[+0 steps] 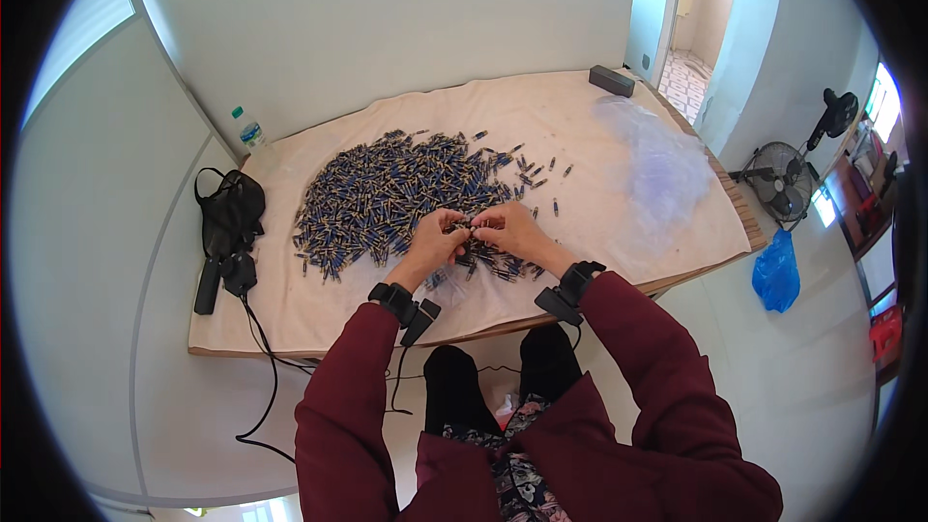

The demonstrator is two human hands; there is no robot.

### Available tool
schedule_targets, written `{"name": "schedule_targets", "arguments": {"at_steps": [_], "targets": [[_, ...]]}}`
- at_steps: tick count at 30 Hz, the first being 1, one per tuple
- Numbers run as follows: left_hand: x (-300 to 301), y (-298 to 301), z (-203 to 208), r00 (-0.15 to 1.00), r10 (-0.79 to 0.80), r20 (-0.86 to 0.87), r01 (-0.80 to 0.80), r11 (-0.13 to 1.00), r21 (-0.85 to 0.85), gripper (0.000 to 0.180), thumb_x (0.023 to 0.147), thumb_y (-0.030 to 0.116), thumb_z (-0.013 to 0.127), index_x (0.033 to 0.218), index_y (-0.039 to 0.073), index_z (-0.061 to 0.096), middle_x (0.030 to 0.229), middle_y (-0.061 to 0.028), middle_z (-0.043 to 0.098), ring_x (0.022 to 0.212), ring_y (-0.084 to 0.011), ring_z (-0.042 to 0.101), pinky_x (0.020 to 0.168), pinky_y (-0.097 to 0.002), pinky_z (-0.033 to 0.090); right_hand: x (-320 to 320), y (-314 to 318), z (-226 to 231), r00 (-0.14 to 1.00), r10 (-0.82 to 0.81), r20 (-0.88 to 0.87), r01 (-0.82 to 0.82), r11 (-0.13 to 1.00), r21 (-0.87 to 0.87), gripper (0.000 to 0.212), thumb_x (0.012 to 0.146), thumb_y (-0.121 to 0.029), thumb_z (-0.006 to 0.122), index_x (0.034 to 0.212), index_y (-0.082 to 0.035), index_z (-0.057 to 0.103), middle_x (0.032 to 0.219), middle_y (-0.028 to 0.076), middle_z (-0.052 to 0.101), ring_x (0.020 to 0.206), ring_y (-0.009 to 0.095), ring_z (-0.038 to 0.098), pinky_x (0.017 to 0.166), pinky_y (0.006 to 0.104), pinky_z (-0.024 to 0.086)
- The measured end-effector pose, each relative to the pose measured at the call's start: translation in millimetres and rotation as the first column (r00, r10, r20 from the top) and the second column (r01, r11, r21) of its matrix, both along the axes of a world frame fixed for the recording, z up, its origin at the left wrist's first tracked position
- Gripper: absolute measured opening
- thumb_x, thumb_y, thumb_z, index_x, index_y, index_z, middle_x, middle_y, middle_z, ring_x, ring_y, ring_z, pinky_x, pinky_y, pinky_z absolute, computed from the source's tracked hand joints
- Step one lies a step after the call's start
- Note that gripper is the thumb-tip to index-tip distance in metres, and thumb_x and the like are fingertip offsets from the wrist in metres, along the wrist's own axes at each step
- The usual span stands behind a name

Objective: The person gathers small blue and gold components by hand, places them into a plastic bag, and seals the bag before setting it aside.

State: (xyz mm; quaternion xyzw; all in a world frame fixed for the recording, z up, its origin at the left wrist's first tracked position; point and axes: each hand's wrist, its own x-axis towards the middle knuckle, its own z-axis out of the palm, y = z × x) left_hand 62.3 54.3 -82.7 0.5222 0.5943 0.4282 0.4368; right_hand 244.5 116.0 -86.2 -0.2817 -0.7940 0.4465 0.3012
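Observation:
A broad heap of small dark-blue cylindrical pieces with gold-coloured ends [387, 188] lies on the cream cloth [541, 304]. My left hand [440, 237] and my right hand [512, 231] meet over the near edge of this heap. On both hands the thumb and fingers are closed in a pinch, their tips almost touching. What they hold between them is too small to make out. Beneath the hands are more of the same pieces, and some clear plastic [445, 282] shows beside my left wrist. Several loose pieces are scattered right of the heap.
A crumpled clear plastic bag [662, 169] covers the table's right side, with a dark oblong box [612, 80] at the far right corner. A water bottle [248, 127] and a black bag [232, 208] with cables stand left. A fan [778, 182] stands beyond the table.

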Motion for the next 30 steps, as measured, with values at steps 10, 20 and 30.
{"name": "schedule_targets", "arguments": {"at_steps": [10,20,30], "targets": [[17.6,15.2,-5.7,0.996,-0.075,0.055,0.064,0.983,0.174,0.014,0.087,0.007,0.061,0.098,-0.002,0.059,0.075,-0.0061,0.064,0.051,-0.0086,0.056,0.043,-0.0214,0.045,24.7,19.1,-5.6,0.981,-0.077,-0.176,0.051,0.988,-0.149,0.018,0.087,-0.008,0.064,0.098,0.005,0.067,0.081,0.004,0.069,0.071,0.008,0.063,0.064,0.0214,0.050],[33.8,-9.3,22.6,0.999,-0.031,-0.024,0.033,0.997,0.069,0.022,0.091,0.011,0.057,0.110,0.001,0.059,0.087,-0.0050,0.065,0.054,-0.0084,0.060,0.040,-0.0194,0.040,33.7,5.7,11.0,0.949,-0.174,-0.264,0.047,0.903,-0.426,0.019,0.091,-0.013,0.059,0.101,0.002,0.065,0.083,0.005,0.069,0.068,0.005,0.061,0.060,0.0180,0.047],[31.3,-5.8,21.9,0.973,-0.218,0.073,0.219,0.976,-0.009,0.017,0.093,0.019,0.056,0.097,0.003,0.059,0.078,-0.0019,0.062,0.054,-0.0087,0.060,0.039,-0.0197,0.037,29.9,-1.0,2.6,0.959,-0.003,-0.283,-0.129,0.887,-0.444,0.020,0.091,-0.019,0.062,0.101,-0.001,0.064,0.076,0.001,0.064,0.062,0.004,0.057,0.052,0.0164,0.045]]}}
